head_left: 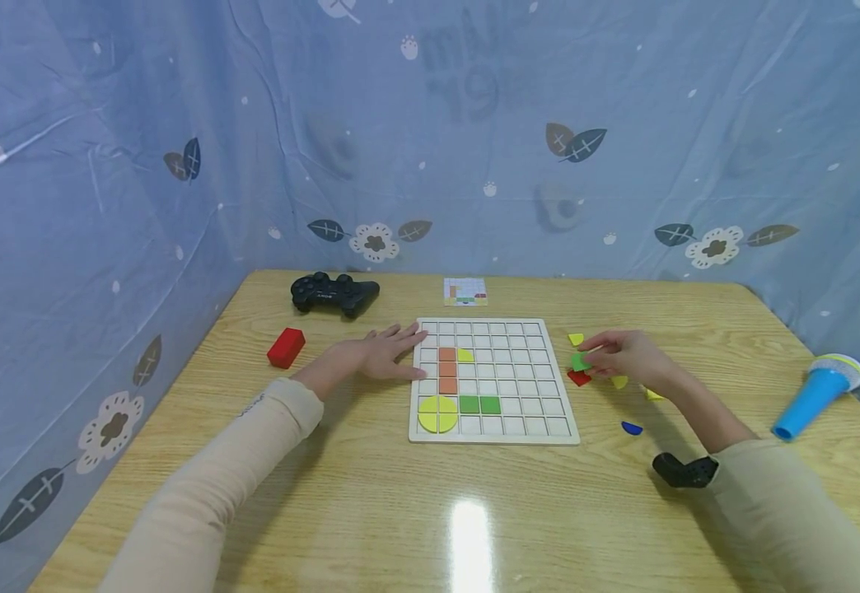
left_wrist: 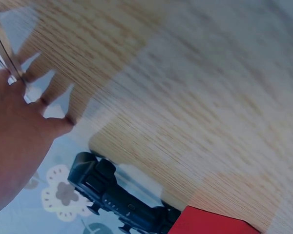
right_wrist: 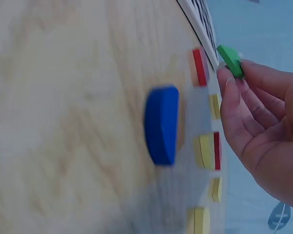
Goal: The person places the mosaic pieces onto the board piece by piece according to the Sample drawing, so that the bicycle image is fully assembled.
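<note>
A white grid board lies mid-table, bearing orange squares, green squares, a yellow quarter-circle and a yellow circle of quarter pieces. My left hand rests at the board's left edge, fingers straight and spread. Just off the right edge, my right hand pinches a green block between thumb and fingertips, above the table. Beneath and around that hand lie a red piece, several yellow pieces and a blue half-round piece.
A small pattern card lies behind the board. At the left are a black game controller and a red block. A black curved object is by my right sleeve; a blue toy microphone lies far right.
</note>
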`<state>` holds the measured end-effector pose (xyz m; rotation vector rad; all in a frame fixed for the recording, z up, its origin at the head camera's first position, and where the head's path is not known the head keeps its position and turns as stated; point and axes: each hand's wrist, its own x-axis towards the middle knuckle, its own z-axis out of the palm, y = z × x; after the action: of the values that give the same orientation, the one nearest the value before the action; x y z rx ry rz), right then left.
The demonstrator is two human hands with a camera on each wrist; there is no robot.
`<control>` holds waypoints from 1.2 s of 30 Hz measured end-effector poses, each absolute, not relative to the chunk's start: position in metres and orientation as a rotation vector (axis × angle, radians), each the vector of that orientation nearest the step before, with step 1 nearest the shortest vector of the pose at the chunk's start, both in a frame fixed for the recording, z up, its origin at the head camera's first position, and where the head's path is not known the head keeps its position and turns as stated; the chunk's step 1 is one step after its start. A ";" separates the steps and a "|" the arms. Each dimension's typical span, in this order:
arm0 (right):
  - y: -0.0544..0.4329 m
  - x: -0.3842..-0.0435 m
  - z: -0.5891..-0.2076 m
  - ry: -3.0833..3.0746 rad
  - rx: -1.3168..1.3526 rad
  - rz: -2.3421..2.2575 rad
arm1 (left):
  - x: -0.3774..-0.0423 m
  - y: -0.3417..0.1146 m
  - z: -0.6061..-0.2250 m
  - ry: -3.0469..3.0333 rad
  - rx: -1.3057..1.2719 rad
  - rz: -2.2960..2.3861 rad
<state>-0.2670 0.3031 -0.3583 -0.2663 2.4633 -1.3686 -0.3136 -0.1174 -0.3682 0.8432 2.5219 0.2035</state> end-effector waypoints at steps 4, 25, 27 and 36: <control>0.294 -0.265 -0.361 2.383 -0.291 -1.400 | -0.313 -0.117 -0.368 2.520 0.839 0.201; 0.251 -0.244 -0.367 2.102 -0.356 -1.507 | -0.313 -0.117 -0.369 2.528 0.822 0.195; 0.247 -0.243 -0.367 2.116 -0.356 -1.495 | -0.312 -0.117 -0.369 2.529 0.823 0.196; 0.232 -0.237 -0.367 2.126 -0.331 -1.472 | -0.311 -0.116 -0.367 2.535 0.826 0.186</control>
<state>-0.2373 0.2324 -0.3671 -0.3310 2.1256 -1.4717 -0.3110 -0.1162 -0.3671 0.8258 2.5351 0.1860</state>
